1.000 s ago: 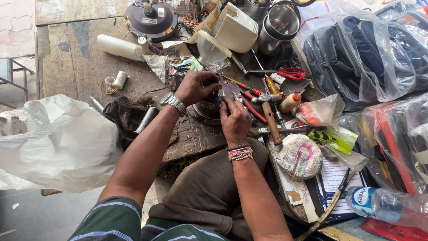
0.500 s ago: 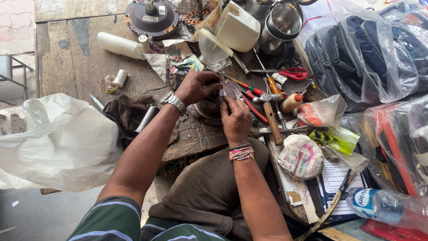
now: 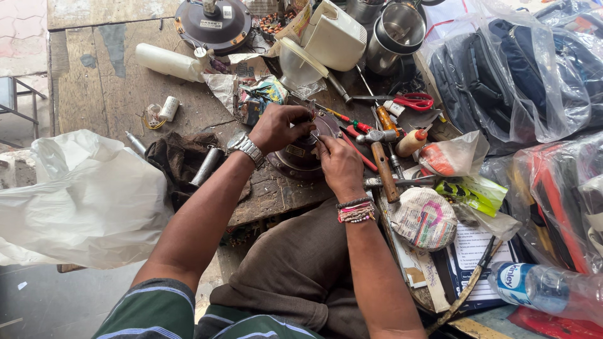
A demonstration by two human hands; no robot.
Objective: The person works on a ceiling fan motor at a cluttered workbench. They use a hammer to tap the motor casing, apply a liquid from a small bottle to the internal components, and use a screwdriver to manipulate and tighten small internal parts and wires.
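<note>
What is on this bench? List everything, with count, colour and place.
round dark metal motor plate: one, brown-black, bench middle, under both hands
wooden-handled hammer: one, right of the plate
red-handled scissors: one pair, above the hammer
white plastic appliance housing: one, top middle
steel pot: one, silver, top, right of the housing
white plastic bottle: one, lying at top left
crumpled white plastic bag: one, left edge
clear water bottle: one, bottom right
left hand: wristwatch, on the plate's upper left
right hand: bead bracelets, on the plate's right side
</note>
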